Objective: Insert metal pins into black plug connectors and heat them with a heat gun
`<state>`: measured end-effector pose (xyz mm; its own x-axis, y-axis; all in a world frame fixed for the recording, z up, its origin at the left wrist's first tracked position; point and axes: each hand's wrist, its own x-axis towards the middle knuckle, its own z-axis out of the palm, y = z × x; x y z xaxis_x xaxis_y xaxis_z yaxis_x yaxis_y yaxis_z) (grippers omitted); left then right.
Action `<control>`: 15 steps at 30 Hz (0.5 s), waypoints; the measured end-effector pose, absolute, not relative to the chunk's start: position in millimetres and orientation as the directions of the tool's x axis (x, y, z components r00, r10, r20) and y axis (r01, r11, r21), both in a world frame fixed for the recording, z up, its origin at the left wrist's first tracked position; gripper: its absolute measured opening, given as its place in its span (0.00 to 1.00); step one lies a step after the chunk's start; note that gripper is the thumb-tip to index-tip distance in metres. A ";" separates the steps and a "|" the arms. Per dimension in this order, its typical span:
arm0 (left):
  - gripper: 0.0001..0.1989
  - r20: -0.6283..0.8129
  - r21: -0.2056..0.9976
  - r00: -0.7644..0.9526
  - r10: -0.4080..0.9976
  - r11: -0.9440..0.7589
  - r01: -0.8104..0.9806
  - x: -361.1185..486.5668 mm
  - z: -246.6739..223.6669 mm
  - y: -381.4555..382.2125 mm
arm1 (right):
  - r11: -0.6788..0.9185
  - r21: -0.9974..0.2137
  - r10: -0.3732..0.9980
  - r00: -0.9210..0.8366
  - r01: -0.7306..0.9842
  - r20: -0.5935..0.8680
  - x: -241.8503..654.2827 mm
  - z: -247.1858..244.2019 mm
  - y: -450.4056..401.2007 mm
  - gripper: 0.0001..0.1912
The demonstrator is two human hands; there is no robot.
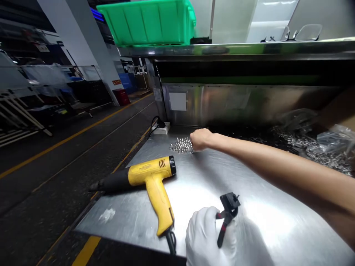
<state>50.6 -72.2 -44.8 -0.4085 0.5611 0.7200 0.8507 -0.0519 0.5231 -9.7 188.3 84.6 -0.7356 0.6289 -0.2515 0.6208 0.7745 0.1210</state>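
Note:
My left hand, in a white glove, is closed at the bottom of the view. It grips a small pliers-like tool with black and red handles; a dark blocky piece is at the tool's upper end. My right hand, bare, reaches across from the right to a pile of small shiny metal pieces on the metal table. Its fingers are curled in beside the pile's right edge, and their tips are hidden, so anything between them does not show.
A yellow heat gun lies left, its black nozzle over the table's edge. Behind it is a power strip with a plug. Plastic bags and metal parts lie at right. A green bin and glasses rest on the shelf above.

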 end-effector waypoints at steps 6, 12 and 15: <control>0.16 0.719 0.545 -0.442 0.536 -0.040 0.838 52.2 -47.3 -71.6 | 0.804 0.211 0.594 -0.767 0.556 -0.243 -28.0 98.9 187.4 0.18; 0.16 0.720 0.513 -0.395 0.571 -0.055 0.856 47.4 -44.5 -75.0 | 0.818 0.222 0.569 -0.805 0.531 -0.170 -18.9 115.9 185.7 0.16; 0.13 0.714 0.480 -0.344 0.610 -0.068 0.875 45.1 -41.9 -75.8 | 0.812 0.219 0.567 -0.821 0.541 -0.073 11.9 124.6 180.4 0.17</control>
